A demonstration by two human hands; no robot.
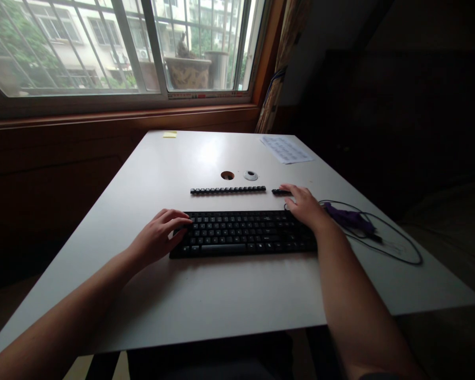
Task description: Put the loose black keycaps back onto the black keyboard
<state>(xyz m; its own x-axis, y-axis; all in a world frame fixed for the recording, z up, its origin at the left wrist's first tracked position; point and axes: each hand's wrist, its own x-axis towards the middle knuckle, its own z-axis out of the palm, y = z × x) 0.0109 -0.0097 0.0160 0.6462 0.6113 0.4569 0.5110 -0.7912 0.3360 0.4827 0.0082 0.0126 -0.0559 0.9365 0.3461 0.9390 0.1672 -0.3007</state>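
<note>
A black keyboard [229,232] lies lengthwise across the white table, with a dark area lacking visible key legends toward its right part. My left hand [158,232] rests at the keyboard's left end, fingers stretched over the upper left keys and thumb lower down. Behind the keyboard runs a long row of black keycaps [227,190]. To its right is a shorter row of keycaps [277,192], partly hidden by my right hand [304,206]. That hand reaches over the keyboard's right end, its index finger at the short row and its thumb apart from it.
A looped black cable [404,259] and a purple cloth [350,219] lie right of the keyboard. Farther back are a round hole [227,176], a grommet [250,176], printed paper [287,150] and a yellow sticky note [170,134]. A barred window stands beyond.
</note>
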